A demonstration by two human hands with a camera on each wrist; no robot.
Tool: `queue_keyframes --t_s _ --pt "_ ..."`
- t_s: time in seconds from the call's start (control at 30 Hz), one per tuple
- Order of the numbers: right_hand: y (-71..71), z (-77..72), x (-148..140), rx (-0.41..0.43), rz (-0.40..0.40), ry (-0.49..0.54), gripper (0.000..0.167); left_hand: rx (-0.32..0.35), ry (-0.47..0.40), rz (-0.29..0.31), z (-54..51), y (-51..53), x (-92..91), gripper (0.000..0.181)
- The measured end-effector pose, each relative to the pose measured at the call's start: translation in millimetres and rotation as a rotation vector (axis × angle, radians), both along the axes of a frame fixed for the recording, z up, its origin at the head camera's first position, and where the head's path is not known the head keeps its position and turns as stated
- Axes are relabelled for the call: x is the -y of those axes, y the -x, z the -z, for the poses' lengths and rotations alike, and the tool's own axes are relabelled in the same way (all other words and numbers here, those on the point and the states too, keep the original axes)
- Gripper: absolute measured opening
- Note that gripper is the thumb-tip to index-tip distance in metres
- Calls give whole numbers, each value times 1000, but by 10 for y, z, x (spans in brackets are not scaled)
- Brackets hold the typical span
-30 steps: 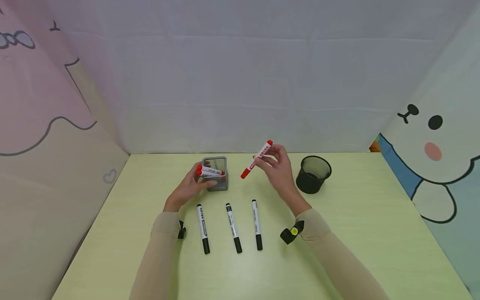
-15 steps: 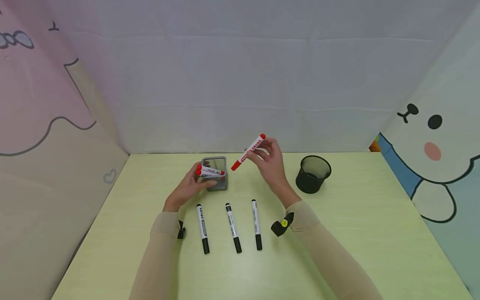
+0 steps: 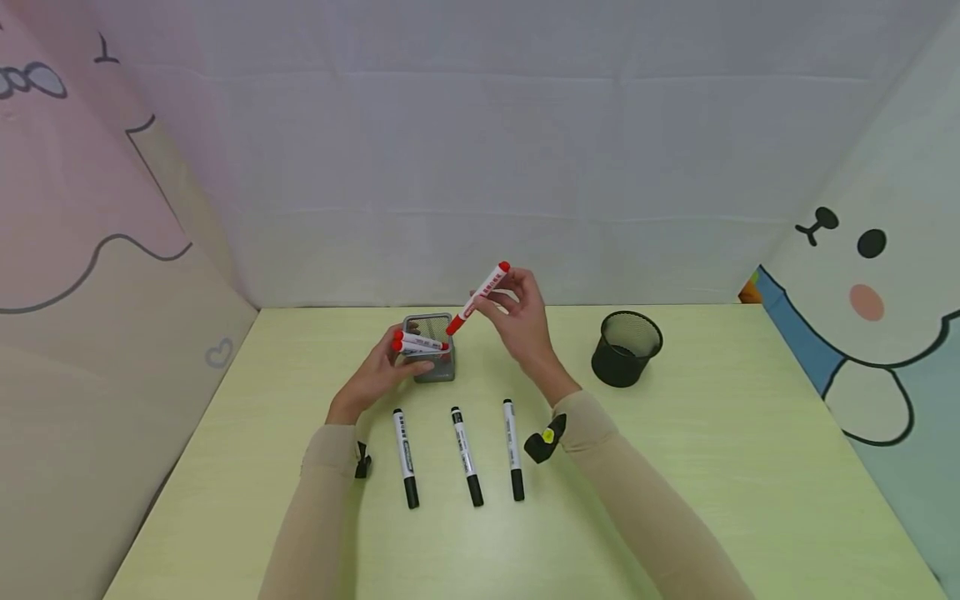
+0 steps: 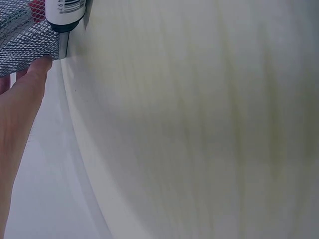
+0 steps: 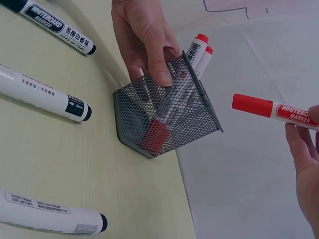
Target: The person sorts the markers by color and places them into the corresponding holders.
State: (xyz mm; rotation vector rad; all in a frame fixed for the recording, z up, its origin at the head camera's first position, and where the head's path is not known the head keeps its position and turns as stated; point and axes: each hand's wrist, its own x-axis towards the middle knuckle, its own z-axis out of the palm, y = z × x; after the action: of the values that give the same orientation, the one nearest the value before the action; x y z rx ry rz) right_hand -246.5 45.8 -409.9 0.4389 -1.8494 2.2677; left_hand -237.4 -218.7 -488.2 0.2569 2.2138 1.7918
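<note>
My left hand [image 3: 371, 379] holds a square grey mesh pen holder [image 3: 437, 373], thumb against its near side in the right wrist view. Two red whiteboard markers [image 3: 422, 342] lean in it with their ends above the rim; their red caps show through the mesh. Another red whiteboard marker [image 3: 480, 296] is pinched between thumb and fingers of my right hand [image 3: 522, 325], slanted with its cap low. That cap [image 5: 252, 105] is just outside the holder's open top, apart from the rim in the right wrist view.
Three black whiteboard markers, a left one [image 3: 406, 458], a middle one [image 3: 467, 457] and a right one [image 3: 513, 450], lie in a row on the pale table [image 3: 750, 467]. Right of my right hand stands a round black mesh pen cup [image 3: 621, 367]. A white curtain [image 3: 480, 167] hangs behind.
My right hand has moved left and slightly up with the red whiteboard marker, bringing its cap to the mesh pen holder's opening. My left hand and the holder have stayed put.
</note>
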Motion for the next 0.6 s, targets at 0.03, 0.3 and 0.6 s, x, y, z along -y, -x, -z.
queue_keyframes --t_s 0.03,0.3,0.6 --pt "8 4 14 -2 -3 -1 43 -1 3 -1 2 2 1 85" --pt "50 33 136 -20 -47 -37 43 -12 16 -3 27 21 6 84" --pt "6 75 239 -43 -75 -180 46 -17 19 1 21 17 3 84"
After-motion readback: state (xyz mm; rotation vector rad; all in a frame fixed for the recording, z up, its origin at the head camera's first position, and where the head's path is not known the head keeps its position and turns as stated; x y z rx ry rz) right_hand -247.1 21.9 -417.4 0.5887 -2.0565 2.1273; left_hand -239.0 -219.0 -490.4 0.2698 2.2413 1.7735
